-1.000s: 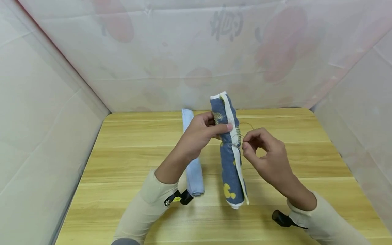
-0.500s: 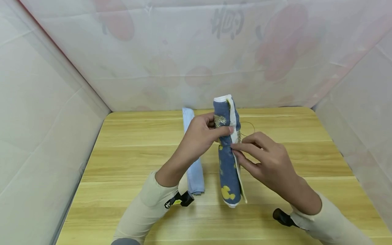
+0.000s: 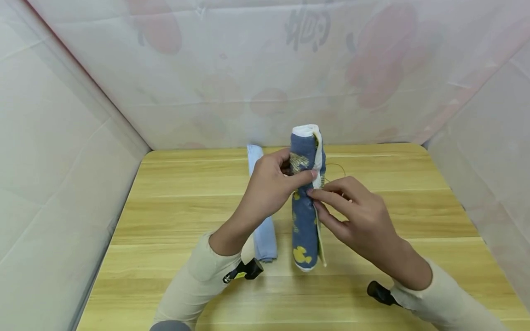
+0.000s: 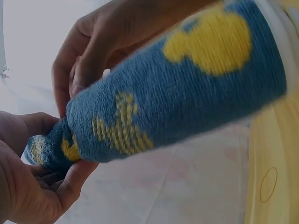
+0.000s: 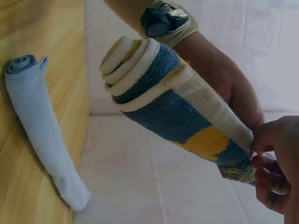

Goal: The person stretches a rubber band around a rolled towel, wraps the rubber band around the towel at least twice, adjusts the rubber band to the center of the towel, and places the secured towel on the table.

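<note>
Two hands on our roll (image 3: 304, 216) | left hand (image 3: 269, 186) still grips its waist | right hand (image 3: 356, 214) pinches there now | roll turned, stands straighter

The rolled towel (image 3: 305, 216) stands nearly upright between my hands, clear of the table — dark blue terry with yellow duck shapes and a white edge strip running its length. My left hand (image 3: 271, 184) grips it round the middle, and my right hand (image 3: 356, 211) pinches that white edge just beside my left thumb. Its coiled white end shows layers — tightly wound.
</note>
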